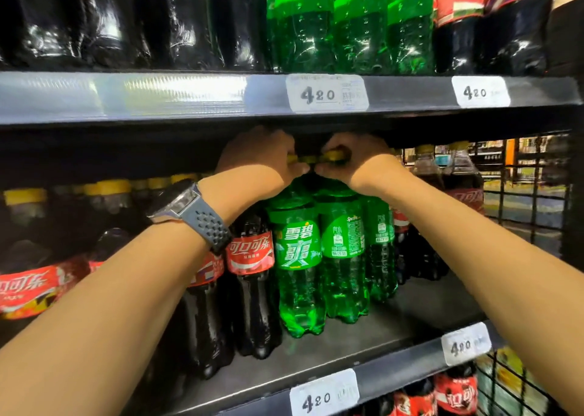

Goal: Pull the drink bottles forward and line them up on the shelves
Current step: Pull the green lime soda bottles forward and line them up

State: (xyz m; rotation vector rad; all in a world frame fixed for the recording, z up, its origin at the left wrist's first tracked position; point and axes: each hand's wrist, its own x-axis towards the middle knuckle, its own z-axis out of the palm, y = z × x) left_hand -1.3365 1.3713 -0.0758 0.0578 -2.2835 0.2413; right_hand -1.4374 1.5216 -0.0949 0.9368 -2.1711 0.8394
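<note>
Three green Sprite bottles stand in a cluster on the middle shelf, back from its front edge. My left hand grips the yellow cap of the left green bottle, just under the upper shelf. My right hand grips the yellow cap of the neighbouring green bottle. Both hands meet side by side at the bottle tops. Dark cola bottles with red labels stand to the left of the green ones, and more cola bottles stand further back on the right.
The upper shelf edge with price tags hangs close over my hands, loaded with cola and green bottles. A wire mesh panel closes the right side. The lower shelf holds cola bottles. A watch sits on my left wrist.
</note>
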